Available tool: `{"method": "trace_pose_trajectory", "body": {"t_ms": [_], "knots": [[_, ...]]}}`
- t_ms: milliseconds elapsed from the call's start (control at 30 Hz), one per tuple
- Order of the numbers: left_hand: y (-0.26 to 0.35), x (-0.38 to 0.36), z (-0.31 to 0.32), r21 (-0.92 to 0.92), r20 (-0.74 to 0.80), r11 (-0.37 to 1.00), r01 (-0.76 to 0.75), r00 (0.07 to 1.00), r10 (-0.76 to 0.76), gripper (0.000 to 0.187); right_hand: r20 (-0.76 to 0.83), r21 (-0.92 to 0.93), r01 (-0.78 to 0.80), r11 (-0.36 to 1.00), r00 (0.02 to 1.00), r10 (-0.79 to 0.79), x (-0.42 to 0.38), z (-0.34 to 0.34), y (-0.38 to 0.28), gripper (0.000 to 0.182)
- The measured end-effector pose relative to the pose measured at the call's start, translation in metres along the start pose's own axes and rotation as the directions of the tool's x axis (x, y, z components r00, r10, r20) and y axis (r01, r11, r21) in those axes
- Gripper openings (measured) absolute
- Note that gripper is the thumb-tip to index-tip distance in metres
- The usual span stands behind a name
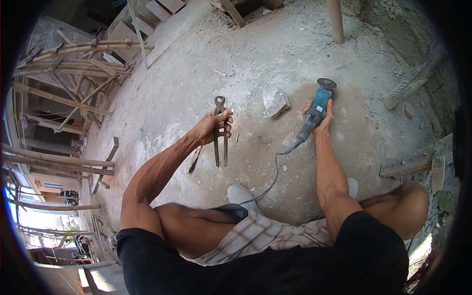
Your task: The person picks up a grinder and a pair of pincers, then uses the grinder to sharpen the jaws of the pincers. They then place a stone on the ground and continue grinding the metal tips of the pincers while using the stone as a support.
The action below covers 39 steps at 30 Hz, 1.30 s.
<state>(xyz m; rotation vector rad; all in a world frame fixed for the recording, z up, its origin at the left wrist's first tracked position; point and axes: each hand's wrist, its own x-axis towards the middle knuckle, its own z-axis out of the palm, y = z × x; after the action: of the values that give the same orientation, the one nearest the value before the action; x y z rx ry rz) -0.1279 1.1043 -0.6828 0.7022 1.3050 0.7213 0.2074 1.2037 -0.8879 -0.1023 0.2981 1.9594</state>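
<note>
My left hand (pixel 216 125) is closed around a pair of dark metal end-cutting pincers (pixel 220 104), jaws pointing away from me and the two long handles toward me. In my right hand (pixel 322 118) is a teal and grey angle grinder (pixel 318 105), its dark disc (pixel 326 84) at the far end. The fingers wrap under the grinder's body. A grey power cord (pixel 278 169) runs from its rear back toward my legs. Between the two tools, a rough pale chunk of stone or concrete (pixel 276 103) rests on the dusty ground.
A wood scrap (pixel 194 160) lies near my left forearm. Bamboo poles (pixel 73 49) and timber stand along the left. A wooden post (pixel 336 22) rises ahead; another pole (pixel 410 86) and a plank (pixel 408 164) are at right. My shoe (pixel 242 195) is close below.
</note>
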Motion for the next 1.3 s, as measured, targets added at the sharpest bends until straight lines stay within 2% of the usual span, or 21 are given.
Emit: {"method": "trace_pose_trajectory", "body": {"t_ms": [33, 233, 367, 433, 500, 533, 600, 633, 700, 733, 767, 867, 900, 967, 1000, 1033, 1100, 1133, 1200, 1233, 1300], "knots": [[-0.001, -0.001, -0.004, 0.029, -0.022, 0.999, -0.02, 1.0, 0.02, 0.021, 0.013, 0.057, -0.019, 0.998, 1.0, 0.018, 0.0, -0.006, 0.0, 0.072], [0.001, 0.014, -0.024, -0.247, -0.268, 0.961, -0.123, 0.962, 0.054, 0.027, 0.099, 0.097, -0.102, 0.99, 0.991, 0.092, 0.0, -0.022, -0.002, 0.075], [0.003, 0.021, -0.037, -0.281, -0.222, 0.94, -0.192, 0.966, 0.131, 0.033, 0.098, 0.093, -0.127, 0.988, 0.988, 0.118, -0.002, -0.024, -0.003, 0.078], [0.007, 0.024, -0.033, -0.271, -0.306, 0.931, -0.245, 0.939, 0.157, 0.038, 0.093, 0.074, -0.126, 0.989, 0.989, 0.119, -0.006, -0.022, -0.004, 0.078], [0.01, 0.028, -0.032, -0.271, -0.318, 0.928, -0.254, 0.934, 0.163, 0.039, -0.024, 0.01, -0.058, 0.998, 0.998, 0.058, -0.012, -0.015, 0.003, 0.081], [0.011, 0.03, -0.031, -0.245, -0.347, 0.931, -0.269, 0.921, 0.175, 0.04, -0.019, 0.002, -0.057, 0.998, 0.998, 0.057, -0.016, -0.012, 0.006, 0.081], [0.014, 0.036, -0.031, -0.225, -0.368, 0.931, -0.289, 0.909, 0.194, 0.04, -0.121, -0.257, 0.006, 0.966, 0.992, -0.038, -0.026, -0.006, 0.011, 0.079], [0.015, 0.04, -0.033, -0.245, -0.343, 0.922, -0.299, 0.917, 0.206, 0.04, -0.12, -0.267, 0.012, 0.964, 0.992, -0.045, -0.031, -0.002, 0.015, 0.079], [0.016, 0.048, -0.033, -0.283, -0.303, 0.91, -0.304, 0.928, 0.216, 0.04, -0.316, -0.48, -0.064, 0.875, 0.943, -0.105, -0.044, 0.009, 0.022, 0.073], [0.018, 0.05, -0.032, -0.262, -0.305, 0.913, -0.313, 0.924, 0.23, 0.039, -0.369, -0.594, -0.06, 0.803, 0.906, -0.205, -0.049, 0.014, 0.027, 0.067], [0.018, 0.052, -0.032, -0.243, -0.307, 0.915, -0.321, 0.921, 0.241, 0.039, -0.375, -0.607, -0.058, 0.793, 0.9, -0.221, -0.052, 0.014, 0.026, 0.067], [0.016, 0.062, -0.042, -0.172, -0.328, 0.938, -0.301, 0.915, 0.234, 0.036, -0.434, -0.8, -0.178, 0.573, 0.831, -0.348, -0.057, 0.006, 0.017, 0.06], [0.017, 0.064, -0.046, -0.134, -0.353, 0.946, -0.296, 0.906, 0.233, 0.035, -0.434, -0.808, -0.184, 0.559, 0.828, -0.354, -0.058, 0.003, 0.015, 0.06], [0.017, 0.07, -0.054, -0.01, -0.423, 0.958, -0.287, 0.869, 0.256, 0.035, -0.337, -0.941, -0.304, 0.15, 0.785, -0.52, -0.062, -0.005, 0.012, 0.056], [0.016, 0.075, -0.062, -0.022, -0.42, 0.959, -0.282, 0.873, 0.247, 0.037, -0.335, -0.94, -0.312, 0.135, 0.785, -0.52, -0.062, -0.008, 0.009, 0.056], [0.016, 0.078, -0.068, -0.031, -0.417, 0.961, -0.275, 0.877, 0.238, 0.039, -0.301, -0.905, -0.418, -0.076, 0.758, -0.579, -0.063, -0.011, 0.006, 0.066], [0.014, 0.079, -0.073, -0.062, -0.434, 0.954, -0.292, 0.869, 0.238, 0.039, -0.192, -0.675, -0.589, -0.445, 0.723, -0.664, -0.064, -0.016, -0.001, 0.089], [0.013, 0.079, -0.076, -0.081, -0.448, 0.947, -0.312, 0.86, 0.245, 0.039, -0.194, -0.67, -0.589, -0.451, 0.726, -0.66, -0.063, -0.018, -0.005, 0.089], [0.013, 0.077, -0.077, -0.066, -0.469, 0.944, -0.323, 0.845, 0.257, 0.037, -0.133, -0.527, -0.6, -0.602, 0.758, -0.639, -0.065, -0.009, 0.0, 0.095], [0.011, 0.075, -0.077, -0.044, -0.484, 0.941, -0.335, 0.831, 0.273, 0.035, -0.142, -0.522, -0.599, -0.607, 0.763, -0.631, -0.069, -0.004, 0.002, 0.095], [0.016, 0.069, -0.074, -0.004, -0.488, 0.947, -0.321, 0.827, 0.278, 0.033, -0.341, -0.608, -0.655, -0.449, 0.726, -0.597, -0.079, 0.049, 0.03, 0.09]]}}
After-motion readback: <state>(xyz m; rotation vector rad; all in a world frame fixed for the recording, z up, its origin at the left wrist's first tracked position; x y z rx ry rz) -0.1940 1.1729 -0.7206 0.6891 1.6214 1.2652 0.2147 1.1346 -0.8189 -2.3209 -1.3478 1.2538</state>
